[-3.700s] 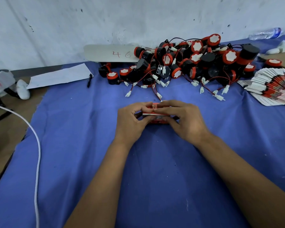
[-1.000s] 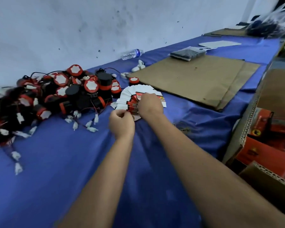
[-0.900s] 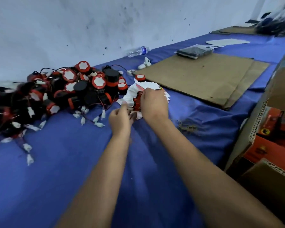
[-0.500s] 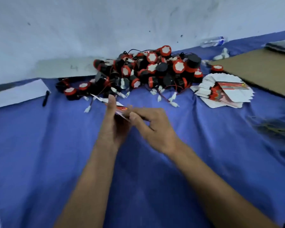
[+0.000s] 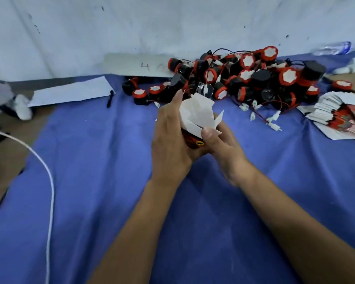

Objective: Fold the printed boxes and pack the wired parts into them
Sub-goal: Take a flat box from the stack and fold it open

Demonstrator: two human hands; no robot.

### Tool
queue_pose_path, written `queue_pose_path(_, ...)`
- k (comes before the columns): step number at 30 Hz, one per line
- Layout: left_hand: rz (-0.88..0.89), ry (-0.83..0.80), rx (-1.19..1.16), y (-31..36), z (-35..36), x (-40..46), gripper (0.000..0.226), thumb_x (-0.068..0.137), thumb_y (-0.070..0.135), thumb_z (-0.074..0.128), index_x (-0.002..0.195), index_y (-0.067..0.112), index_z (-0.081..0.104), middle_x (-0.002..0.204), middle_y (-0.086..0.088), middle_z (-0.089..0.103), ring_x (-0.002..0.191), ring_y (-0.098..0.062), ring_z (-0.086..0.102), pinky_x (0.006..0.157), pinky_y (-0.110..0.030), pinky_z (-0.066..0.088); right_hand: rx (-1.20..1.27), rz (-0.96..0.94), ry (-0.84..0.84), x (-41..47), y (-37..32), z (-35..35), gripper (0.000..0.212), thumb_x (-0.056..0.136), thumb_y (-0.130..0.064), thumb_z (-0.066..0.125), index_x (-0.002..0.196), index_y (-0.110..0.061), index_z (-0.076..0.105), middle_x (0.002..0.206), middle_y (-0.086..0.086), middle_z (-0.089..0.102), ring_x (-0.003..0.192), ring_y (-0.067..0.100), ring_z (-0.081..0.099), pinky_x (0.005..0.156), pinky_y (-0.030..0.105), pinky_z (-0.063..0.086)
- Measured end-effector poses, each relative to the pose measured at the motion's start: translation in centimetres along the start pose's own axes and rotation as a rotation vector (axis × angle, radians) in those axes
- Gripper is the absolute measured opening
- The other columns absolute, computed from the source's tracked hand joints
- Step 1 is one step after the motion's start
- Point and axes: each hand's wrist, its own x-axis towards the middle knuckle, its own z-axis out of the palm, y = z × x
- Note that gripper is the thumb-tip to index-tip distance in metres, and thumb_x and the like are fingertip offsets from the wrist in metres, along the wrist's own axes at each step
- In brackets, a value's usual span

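- My left hand cups the small red-and-white printed cardboard box from its 9 o'clock side, fingers curled round the far wall and forefinger lying up along the white flap.
- My right hand grips the box from 3 o'clock, thumb pressed onto the near white flap just above the red printed panel, so both hands are closed on the same carton.
- The box is held above the blue cloth-covered table, its white inner flaps standing open and pointing toward 12 o'clock; I judge it half erected, with nothing packed in it yet.
- To do this step well, I should square the walls first, then tuck the small side flaps before the large one, creasing along the scored lines so the thin card does not buckle under my thumb.
- At 12 to 2 o'clock, well apart from my hands, lies the heap of black round wired parts with red rims and white connectors; one goes in once the bottom is closed.
- At 3 o'clock sits the fanned stack of flat unfolded printed boxes.
- At 10 o'clock lie a white paper sheet and a black pen; a white cable curves along at 8 o'clock.
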Motion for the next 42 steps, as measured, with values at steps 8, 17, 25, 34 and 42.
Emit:
queue_pose_path(8, 0.26, 0.001, 0.062, 0.2, 0.6, -0.1, 0.105, 0.075, 0.041, 0.091, 0.154, 0.019, 0.025, 0.146, 0.0, 0.041, 0.135, -0.018, 0.045, 0.108, -0.032, 0.045, 0.131, 0.088, 0.218, 0.1, -1.1, 0.4, 0.033, 0.101, -0.021, 0.061, 0.13, -0.006, 0.06, 0.118, 0.016, 0.071, 0.113, 0.035, 0.068, 0.091, 0.044, 0.056)
queue_pose_path(17, 0.03, 0.057, -0.201, 1.2, 0.1, -0.2, 0.056, 0.099, 0.032, 0.059, 0.143, 0.0, 0.046, 0.132, -0.01, 0.056, 0.122, -0.03, 0.057, 0.098, -0.05, 0.05, 0.244, 0.177, 0.326, -0.2, -1.4, 0.8, 0.043, 0.09, -0.021, 0.065, 0.132, -0.014, 0.06, 0.128, 0.017, 0.067, 0.113, 0.033, 0.068, 0.096, 0.047, 0.055)
queue_pose_path(25, 0.011, 0.12, -0.209, 1.4, 0.2, -0.3, 0.033, 0.094, 0.006, 0.049, 0.126, 0.006, 0.054, 0.12, -0.006, 0.058, 0.109, -0.028, 0.058, 0.09, -0.047, 0.051, 0.248, 0.089, 0.254, -0.3, -1.9, 0.3, 0.036, 0.105, -0.02, 0.037, 0.113, -0.016, 0.072, 0.113, 0.009, 0.072, 0.103, 0.027, 0.067, 0.086, 0.04, 0.052)
queue_pose_path(34, -0.015, 0.218, -0.09, -0.1, 0.0, 0.2, 0.029, 0.092, -0.005, 0.038, 0.112, 0.006, 0.056, 0.114, -0.008, 0.056, 0.106, -0.019, 0.055, 0.091, -0.027, 0.046, 0.109, 0.055, -0.019, -0.4, -1.4, 0.5, 0.044, 0.105, -0.016, 0.03, 0.142, -0.011, 0.054, 0.133, 0.0, 0.067, 0.123, 0.013, 0.061, 0.103, 0.034, 0.048)
queue_pose_path(42, 0.071, 0.129, -0.104, 0.4, 0.2, -0.1, 0.025, 0.086, -0.005, 0.041, 0.093, -0.003, 0.066, 0.115, -0.015, 0.062, 0.106, -0.019, 0.06, 0.089, -0.015, 0.042, -0.033, -0.039, 0.131, -0.1, -0.3, 0.8, 0.035, 0.104, -0.007, 0.053, 0.13, -0.028, 0.062, 0.123, 0.0, 0.072, 0.114, 0.019, 0.068, 0.097, 0.039, 0.057)
